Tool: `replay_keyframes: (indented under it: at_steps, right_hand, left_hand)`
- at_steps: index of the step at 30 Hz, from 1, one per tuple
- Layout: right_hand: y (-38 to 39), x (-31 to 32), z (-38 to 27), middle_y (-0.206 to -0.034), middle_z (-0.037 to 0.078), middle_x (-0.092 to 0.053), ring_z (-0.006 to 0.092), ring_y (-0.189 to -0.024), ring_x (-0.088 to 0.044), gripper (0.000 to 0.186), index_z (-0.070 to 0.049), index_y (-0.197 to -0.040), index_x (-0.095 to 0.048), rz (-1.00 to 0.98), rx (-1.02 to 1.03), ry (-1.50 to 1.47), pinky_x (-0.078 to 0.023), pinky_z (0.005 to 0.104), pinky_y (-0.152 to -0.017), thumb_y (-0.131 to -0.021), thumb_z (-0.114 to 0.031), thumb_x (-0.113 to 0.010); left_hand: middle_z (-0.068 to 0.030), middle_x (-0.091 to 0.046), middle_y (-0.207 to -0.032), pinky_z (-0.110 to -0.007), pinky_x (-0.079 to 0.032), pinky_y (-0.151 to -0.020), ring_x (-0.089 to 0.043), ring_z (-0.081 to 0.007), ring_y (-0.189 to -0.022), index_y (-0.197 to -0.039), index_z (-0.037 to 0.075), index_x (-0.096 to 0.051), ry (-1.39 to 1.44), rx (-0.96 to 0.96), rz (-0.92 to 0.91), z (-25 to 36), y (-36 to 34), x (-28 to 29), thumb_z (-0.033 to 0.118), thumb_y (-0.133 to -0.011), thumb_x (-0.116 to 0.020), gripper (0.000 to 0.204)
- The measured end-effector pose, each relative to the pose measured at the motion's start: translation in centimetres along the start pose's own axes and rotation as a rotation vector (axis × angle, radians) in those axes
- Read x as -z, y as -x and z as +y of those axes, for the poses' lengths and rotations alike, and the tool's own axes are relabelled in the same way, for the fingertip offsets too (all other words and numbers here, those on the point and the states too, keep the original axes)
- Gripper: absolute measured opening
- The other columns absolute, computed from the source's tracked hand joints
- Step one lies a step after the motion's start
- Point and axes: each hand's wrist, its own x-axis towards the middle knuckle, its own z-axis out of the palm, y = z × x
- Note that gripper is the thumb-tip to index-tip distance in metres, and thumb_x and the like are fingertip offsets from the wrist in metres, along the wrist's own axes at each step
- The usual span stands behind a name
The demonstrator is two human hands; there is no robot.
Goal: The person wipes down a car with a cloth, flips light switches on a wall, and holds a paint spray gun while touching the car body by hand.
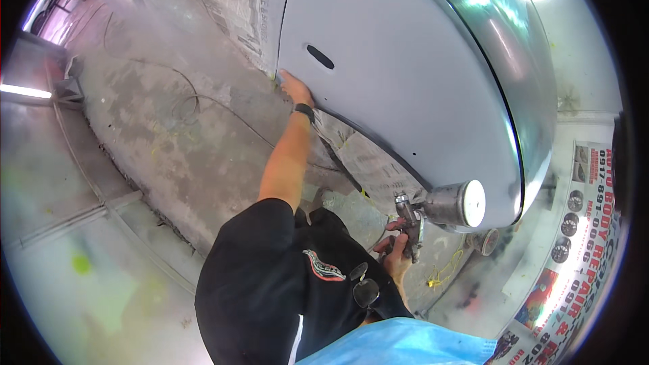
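Note:
A car body panel in flat grey, with a dark oval slot, curves across the upper middle. At its lower left edge is my left hand, a dark watch on the wrist. Its fingers bend around a small pale bluish bit by the panel's corner, too hidden to name. My right hand is closed around the handle of a metal spray gun, held low near the panel's near end. The gun's round cup, with a white lid, lies sideways to the right.
Newspaper masking covers the area beside the panel, with more newspaper below it. A hose snakes over the stained concrete floor. Metal-sheeted walls close in at left; a printed banner hangs at right.

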Motion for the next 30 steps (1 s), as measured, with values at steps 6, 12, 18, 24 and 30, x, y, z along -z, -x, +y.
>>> replay_keyframes:
  at_steps: [6, 12, 18, 24, 30]
  right_hand:
    - [-0.2, -0.6, -3.3, -0.11, 0.008, -0.066, 0.0109, -0.057, -0.061, 0.052, -0.001, -0.136, -0.054, 0.064, 0.002, -0.047, -0.042, 0.0259, -0.048, -0.105, -0.044, -0.056]
    - [0.2, -1.7, -4.3, -0.111, 0.01, -0.067, 0.0121, -0.057, -0.061, 0.042, 0.0, -0.136, -0.055, 0.075, 0.089, -0.149, -0.047, 0.0275, -0.05, -0.107, -0.032, -0.052]
    - [1.4, -0.9, -4.1, -0.109, 0.012, -0.067, 0.0128, -0.058, -0.062, 0.039, 0.003, -0.134, -0.055, 0.074, 0.175, -0.167, -0.049, 0.0277, -0.051, -0.107, -0.026, -0.052]
    - [1.6, 1.2, -4.6, -0.106, 0.01, -0.068, 0.0115, -0.056, -0.062, 0.034, 0.004, -0.132, -0.058, 0.088, 0.161, -0.213, -0.048, 0.0258, -0.05, -0.105, -0.015, -0.05]
    - [1.4, 1.7, -4.7, -0.103, 0.007, -0.069, 0.0107, -0.054, -0.061, 0.034, 0.004, -0.132, -0.059, 0.092, 0.236, -0.193, -0.047, 0.025, -0.05, -0.104, -0.014, -0.05]
  left_hand:
    - [-0.0283, -0.004, -0.17, -0.045, -0.007, -0.127, -0.005, -0.0368, -0.159, -0.16, -0.009, -0.007, -0.289, -0.397, 0.057, 6.5, 13.4, -6.1, 0.051, -0.11, -0.028, 0.081]
    - [-0.0333, 0.008, -0.167, -0.062, 0.004, -0.122, 0.009, -0.0461, -0.157, -0.16, -0.01, 0.002, -0.338, -0.982, -0.124, 14.8, 24.4, -7.4, 0.05, -0.108, -0.035, 0.088]
    - [-0.0368, 0.003, -0.166, -0.071, 0.002, -0.118, 0.006, -0.053, -0.155, -0.159, -0.011, -0.001, -0.474, -1.37, -0.235, 23.8, 22.1, -7.2, 0.056, -0.1, -0.049, 0.102]
    - [-0.037, -0.003, -0.166, -0.071, -0.001, -0.118, 0.001, -0.0531, -0.155, -0.159, -0.011, -0.005, -0.529, -1.607, -0.241, 29.9, 23.0, -10.1, 0.054, -0.098, -0.055, 0.102]
    - [-0.0368, -0.01, -0.164, -0.071, -0.005, -0.119, -0.004, -0.0537, -0.154, -0.158, -0.01, -0.016, -0.584, -1.661, -0.244, 32.7, 23.6, -11.3, 0.058, -0.097, -0.056, 0.1]
